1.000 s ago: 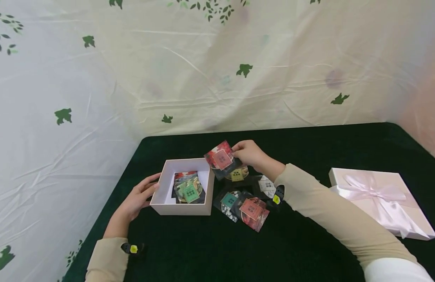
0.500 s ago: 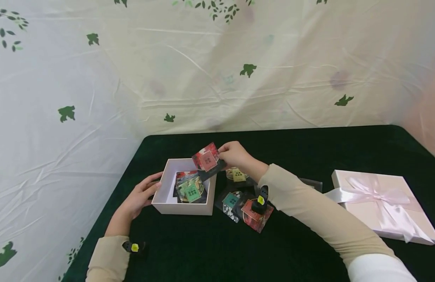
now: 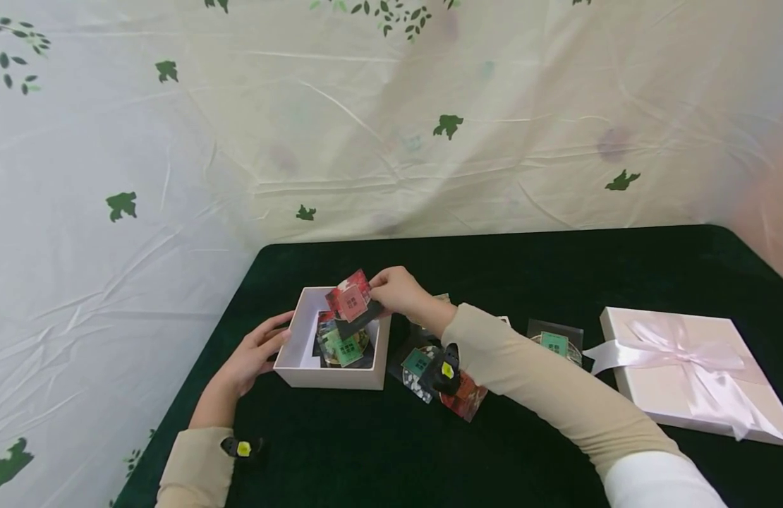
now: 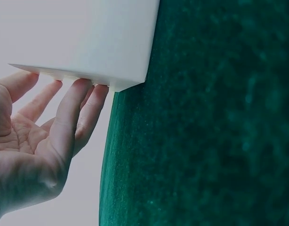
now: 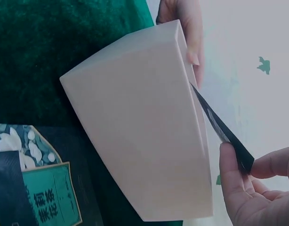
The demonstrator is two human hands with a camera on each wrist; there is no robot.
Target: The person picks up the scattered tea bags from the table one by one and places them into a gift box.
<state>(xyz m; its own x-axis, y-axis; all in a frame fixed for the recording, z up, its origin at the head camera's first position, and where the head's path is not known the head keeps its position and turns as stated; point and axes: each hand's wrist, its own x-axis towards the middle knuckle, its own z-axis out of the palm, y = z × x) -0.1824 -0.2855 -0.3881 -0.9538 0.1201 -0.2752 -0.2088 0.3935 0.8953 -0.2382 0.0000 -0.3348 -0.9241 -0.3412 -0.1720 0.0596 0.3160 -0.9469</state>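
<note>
My right hand [image 3: 401,291] pinches a flat red-labelled tea sachet [image 3: 352,302] between thumb and fingers, tilted over the right part of an open pale pink box [image 3: 331,379]. In the right wrist view the sachet [image 5: 224,129] appears nearly edge-on, its far corner at the box rim. Several sachets lie in the box, a green-labelled sachet [image 3: 345,349] on top. My left hand [image 3: 255,353] rests against the box's left side. In the left wrist view its fingertips touch the box wall [image 4: 97,42], fingers extended and only slightly bent.
More sachets lie right of the box, partly hidden by my right arm, among them a teal-labelled sachet [image 3: 417,361] and a green-labelled sachet [image 3: 554,343]. A pink lid [image 3: 645,395] with a ribbon bow lies at the right on the dark green tabletop [image 3: 341,451].
My right hand has carried the red-labelled sachet leftward from beside the box to over its opening. The forearm's shift uncovers a green-labelled sachet near the lid. My left hand stays at the box.
</note>
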